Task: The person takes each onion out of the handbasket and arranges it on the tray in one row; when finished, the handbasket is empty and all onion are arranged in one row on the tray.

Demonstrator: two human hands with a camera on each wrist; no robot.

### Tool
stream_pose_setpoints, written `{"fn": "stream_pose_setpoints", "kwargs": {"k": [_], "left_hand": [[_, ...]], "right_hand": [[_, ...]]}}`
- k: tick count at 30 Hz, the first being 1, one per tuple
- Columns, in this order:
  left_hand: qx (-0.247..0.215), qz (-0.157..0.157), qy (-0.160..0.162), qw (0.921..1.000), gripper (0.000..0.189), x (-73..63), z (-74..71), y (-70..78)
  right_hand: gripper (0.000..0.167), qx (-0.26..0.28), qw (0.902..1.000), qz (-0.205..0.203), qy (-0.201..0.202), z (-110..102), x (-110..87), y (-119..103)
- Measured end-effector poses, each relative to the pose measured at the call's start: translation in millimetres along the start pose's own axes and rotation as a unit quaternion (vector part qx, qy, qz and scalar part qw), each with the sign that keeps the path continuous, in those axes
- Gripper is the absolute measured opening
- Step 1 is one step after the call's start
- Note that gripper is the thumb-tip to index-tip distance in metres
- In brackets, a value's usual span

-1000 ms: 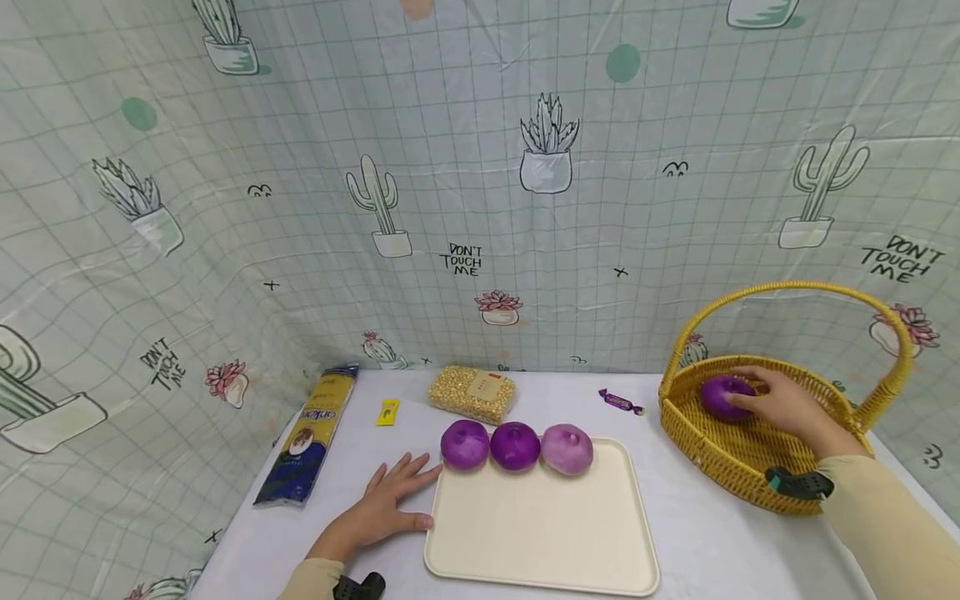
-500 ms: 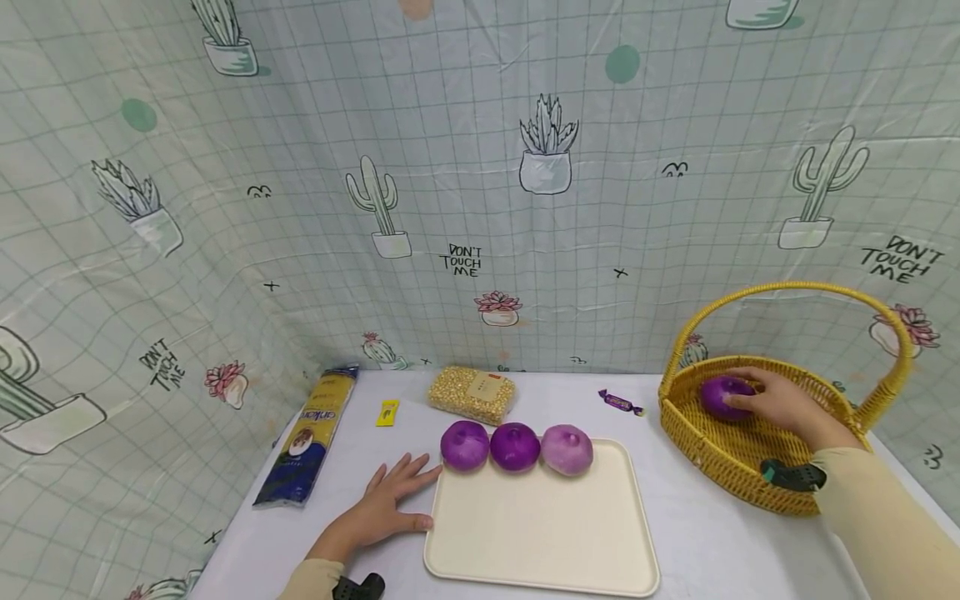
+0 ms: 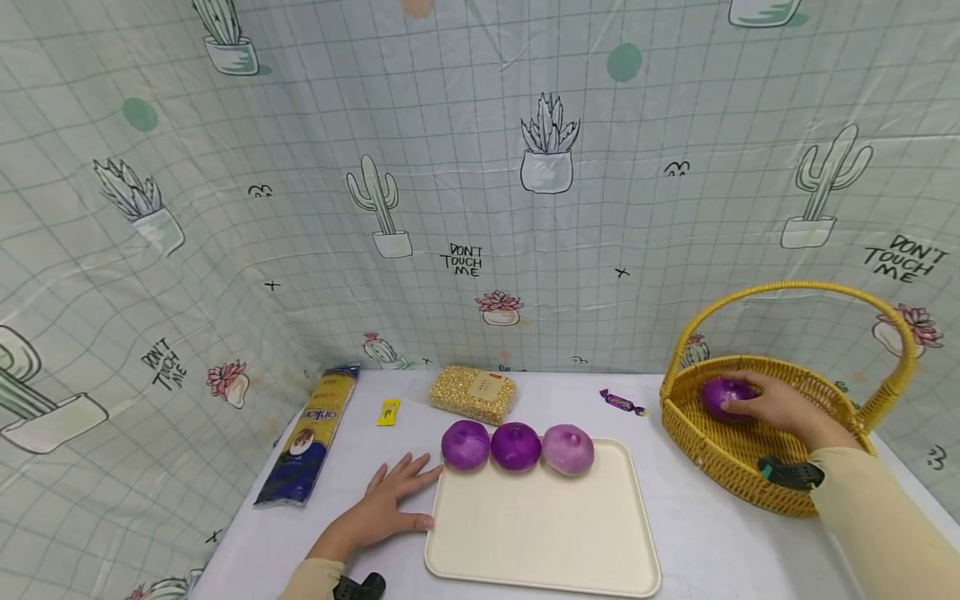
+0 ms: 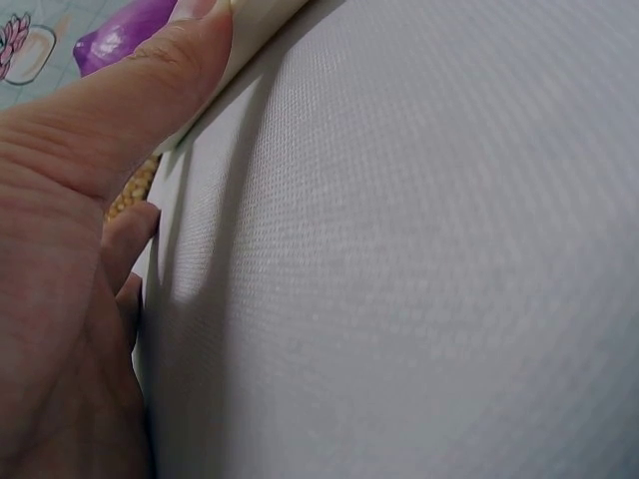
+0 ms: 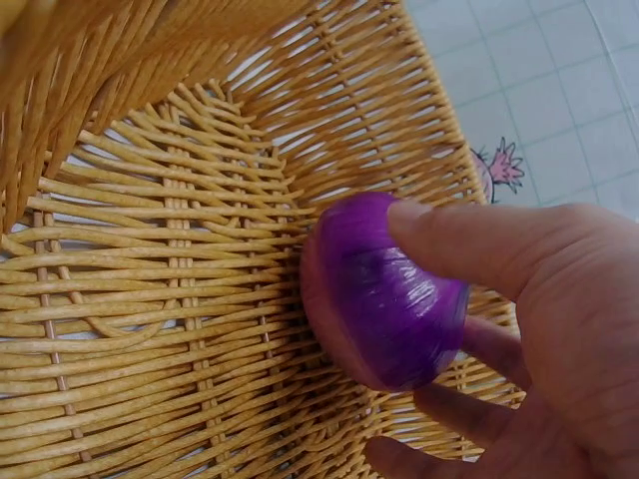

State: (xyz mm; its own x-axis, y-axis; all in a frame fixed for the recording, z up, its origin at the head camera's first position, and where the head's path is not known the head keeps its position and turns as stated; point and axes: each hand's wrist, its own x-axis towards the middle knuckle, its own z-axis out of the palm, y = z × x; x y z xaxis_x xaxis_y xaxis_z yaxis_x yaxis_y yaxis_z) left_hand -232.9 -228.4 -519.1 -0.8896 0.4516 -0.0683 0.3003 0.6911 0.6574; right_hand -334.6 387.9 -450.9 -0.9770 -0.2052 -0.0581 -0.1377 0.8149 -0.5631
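Note:
Inside the yellow wicker basket (image 3: 697, 446), my right hand (image 3: 783, 408) holds a purple onion (image 3: 718, 398) between thumb and fingers. The right wrist view shows the thumb on the glossy onion (image 5: 384, 289), with the woven basket floor (image 5: 180, 299) beside it. My left hand (image 3: 382, 508) lies with fingers spread on the table, its thumb at the left rim of the cream tray (image 3: 543, 533). Along the tray's far edge sit a purple onion (image 3: 465, 446), a darker onion (image 3: 515, 447) and a paler onion (image 3: 567, 450) in a row.
Behind the tray lies a bag of yellow kernels (image 3: 472, 394). A purple-wrapped candy (image 3: 622, 402) is to its right, a small yellow packet (image 3: 387, 412) to its left. A long blue and gold package (image 3: 309, 437) lies at the far left. The basket's handle (image 3: 787, 286) arches above it.
My right hand has turned slightly around the onion in the basket, its wrist shifting a little left. The left hand, tray and other onions stay where they were.

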Motion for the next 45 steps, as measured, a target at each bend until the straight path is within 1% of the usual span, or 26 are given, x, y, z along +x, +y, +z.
{"fn": "stream_pose_setpoints", "kwargs": {"k": [3,6,11,15,22,26,36,45], "left_hand": [[0.002,0.0,0.001,1.0,0.08,0.0,-0.2,0.3],[-0.001,0.003,0.001,1.0,0.081,-0.4,-0.7,1.4],[-0.01,0.009,0.0,0.9999,0.081,-1.1,-1.6,3.3],[-0.009,0.011,0.001,0.9999,0.081,-1.0,-1.7,3.2],[-0.008,0.007,-0.003,0.9999,0.081,-0.6,-1.3,1.4],[-0.01,0.007,-0.005,0.9999,0.081,-0.2,-1.1,1.2],[-0.006,0.007,-0.003,1.0,0.081,-0.7,-1.7,2.7],[-0.003,0.01,0.001,0.9999,0.081,-1.3,-1.8,2.8]], "right_hand": [[0.061,0.008,0.9999,-0.006,0.002,0,-0.4,1],[0.06,0.015,0.9999,-0.002,-0.002,0,-0.7,2],[0.062,0.013,0.9998,0.01,-0.012,-1,-1.6,4],[0.063,0.014,0.9996,0.015,-0.018,-1,-2.5,4],[0.065,0.006,0.9996,0.014,-0.023,0,-3.3,2],[0.066,-0.003,0.9997,0.016,-0.02,2,-4.4,1],[0.061,-0.011,0.9999,0.0,-0.008,4,-9.1,-5],[0.061,-0.031,0.9993,-0.014,0.014,7,-13.4,-6]]}}
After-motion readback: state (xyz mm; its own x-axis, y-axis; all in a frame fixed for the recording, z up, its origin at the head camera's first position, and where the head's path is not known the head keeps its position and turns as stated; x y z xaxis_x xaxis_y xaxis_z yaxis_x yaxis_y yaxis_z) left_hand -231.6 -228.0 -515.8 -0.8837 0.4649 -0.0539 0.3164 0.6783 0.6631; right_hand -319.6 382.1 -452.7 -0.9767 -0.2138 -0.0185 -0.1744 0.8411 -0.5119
